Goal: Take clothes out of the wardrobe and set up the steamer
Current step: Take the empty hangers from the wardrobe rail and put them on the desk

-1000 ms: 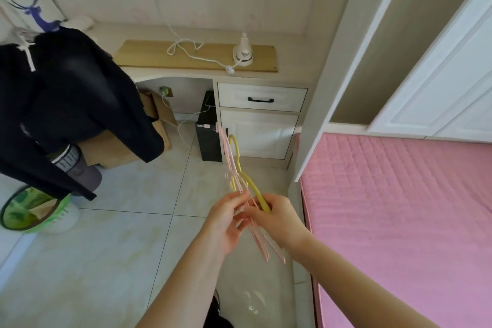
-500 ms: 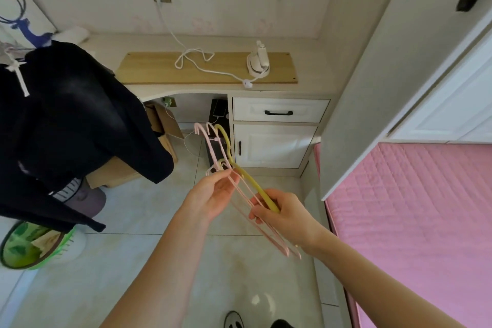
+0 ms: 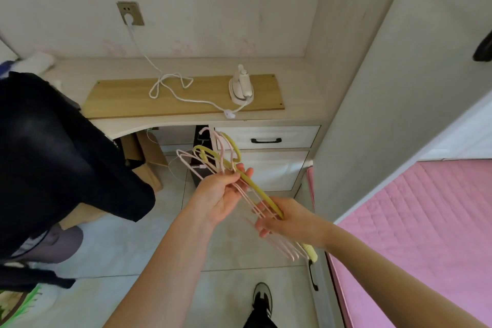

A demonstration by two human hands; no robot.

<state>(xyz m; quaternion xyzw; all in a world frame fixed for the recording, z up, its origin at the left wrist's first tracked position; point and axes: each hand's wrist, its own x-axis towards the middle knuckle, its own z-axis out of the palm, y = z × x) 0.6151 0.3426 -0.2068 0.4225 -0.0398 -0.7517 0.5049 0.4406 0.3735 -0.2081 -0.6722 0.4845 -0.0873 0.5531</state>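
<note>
I hold a bunch of pink and yellow plastic hangers point(image 3: 249, 189) in front of me, hooks pointing toward the desk. My left hand point(image 3: 221, 196) grips the hangers near the hooks, fingers curled around the pink ones. My right hand point(image 3: 286, 218) holds their lower ends, closed on the yellow one. A small white steamer point(image 3: 241, 86) stands upright on a wooden board point(image 3: 127, 100) on the desk, its white cord point(image 3: 170, 85) plugged into the wall socket point(image 3: 130, 13). Dark clothes point(image 3: 58, 154) hang at the left. The wardrobe side panel point(image 3: 386, 104) rises on the right.
The desk point(image 3: 292, 114) has a white drawer point(image 3: 266, 137) with a black handle and a cupboard below. Cardboard boxes point(image 3: 145, 157) sit under the desk. A pink quilted bed point(image 3: 426, 221) fills the right. My shoe point(image 3: 262, 298) is on the tiled floor.
The view has come closer to the desk. My left hand has slid up the hangers toward the hooks and spread them apart, while my right hand keeps the lower ends.
</note>
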